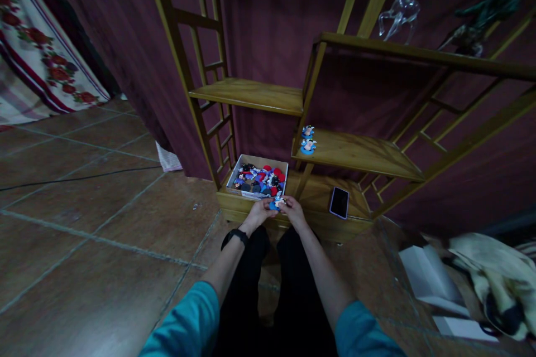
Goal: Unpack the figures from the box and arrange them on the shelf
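Just in front of the box, my left hand [260,213] and my right hand [293,212] hold one small toy figurine [276,203] between their fingertips. It has a blue base and a pale, blue-and-white body. Behind it, a shallow cardboard box [240,192] on the low wooden base holds many small pieces in red, black, purple, white and blue. Two similar blue-based figurines, a front one [309,146] and a rear one [307,132], stand at the left end of the middle shelf [360,150].
A phone [339,202] lies on the shelf unit's base at right. Higher up stand a clear glass animal figure [402,11] and a dark green statue [477,22]. White packaging [433,276] and a pale cloth bundle [494,273] lie on the floor at right. A cable [79,177] crosses the tiles.
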The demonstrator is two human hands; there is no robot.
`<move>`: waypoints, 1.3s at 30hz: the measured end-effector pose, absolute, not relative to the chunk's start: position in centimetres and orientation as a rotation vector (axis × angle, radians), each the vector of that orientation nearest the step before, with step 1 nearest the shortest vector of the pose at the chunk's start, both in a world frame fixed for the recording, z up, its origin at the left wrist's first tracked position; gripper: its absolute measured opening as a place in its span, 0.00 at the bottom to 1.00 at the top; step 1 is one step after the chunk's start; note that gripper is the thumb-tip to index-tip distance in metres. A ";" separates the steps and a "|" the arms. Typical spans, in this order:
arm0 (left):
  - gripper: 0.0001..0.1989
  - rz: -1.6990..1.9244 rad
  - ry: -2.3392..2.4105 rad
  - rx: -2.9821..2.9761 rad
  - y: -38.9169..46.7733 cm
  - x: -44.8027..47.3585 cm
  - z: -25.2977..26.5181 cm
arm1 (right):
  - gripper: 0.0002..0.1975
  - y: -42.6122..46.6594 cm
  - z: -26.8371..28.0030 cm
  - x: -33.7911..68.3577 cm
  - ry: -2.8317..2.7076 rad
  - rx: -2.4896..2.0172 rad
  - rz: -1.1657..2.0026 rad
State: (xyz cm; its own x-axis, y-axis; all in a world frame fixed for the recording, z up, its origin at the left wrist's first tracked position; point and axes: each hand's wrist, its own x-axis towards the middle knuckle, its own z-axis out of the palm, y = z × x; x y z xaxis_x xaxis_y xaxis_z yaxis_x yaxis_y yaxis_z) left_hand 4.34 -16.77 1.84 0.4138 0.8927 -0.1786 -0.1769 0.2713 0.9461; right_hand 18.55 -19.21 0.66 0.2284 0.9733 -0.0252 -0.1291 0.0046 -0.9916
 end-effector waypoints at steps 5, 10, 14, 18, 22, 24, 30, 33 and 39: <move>0.26 0.851 0.848 1.044 -16.6 4.3 1.7 | 0.18 -19.3 0.7 18.6 -0.977 -1.206 1.110; 0.24 0.828 0.838 1.069 -16.7 4.3 2.0 | 0.17 -19.4 0.9 18.6 -1.022 -1.213 1.106; 0.25 0.834 0.855 1.081 -16.8 4.3 2.1 | 0.18 -19.4 0.9 18.6 -1.041 -1.203 1.094; 0.24 0.834 0.850 1.089 -16.7 4.3 2.1 | 0.18 -19.4 0.9 18.7 -1.042 -1.215 1.106; 0.24 0.826 0.835 1.082 -16.7 4.3 2.2 | 0.18 -19.4 0.9 18.6 -1.033 -1.223 1.104; 0.24 0.832 0.844 1.077 -16.7 4.4 2.2 | 0.18 -19.4 0.9 18.6 -1.029 -1.226 1.099; 0.24 0.838 0.848 1.094 -16.8 4.4 2.3 | 0.17 -19.2 0.4 18.6 -1.071 -1.244 1.083; 0.23 0.831 0.843 1.099 -16.9 4.4 2.4 | 0.17 -19.1 0.0 18.7 -1.093 -1.250 1.066; 0.23 0.880 0.894 1.087 -17.0 4.5 2.2 | 0.17 -19.1 -0.4 18.7 -1.086 -1.254 1.042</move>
State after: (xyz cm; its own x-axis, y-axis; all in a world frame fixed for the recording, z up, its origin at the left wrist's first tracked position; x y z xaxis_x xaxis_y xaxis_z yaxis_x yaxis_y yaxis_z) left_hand 4.52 -16.98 2.16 0.3784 0.9119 -0.1587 -0.1442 0.2274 0.9631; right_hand 18.67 -19.06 -0.35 0.1862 0.9815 0.0445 -0.0030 0.0458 -0.9989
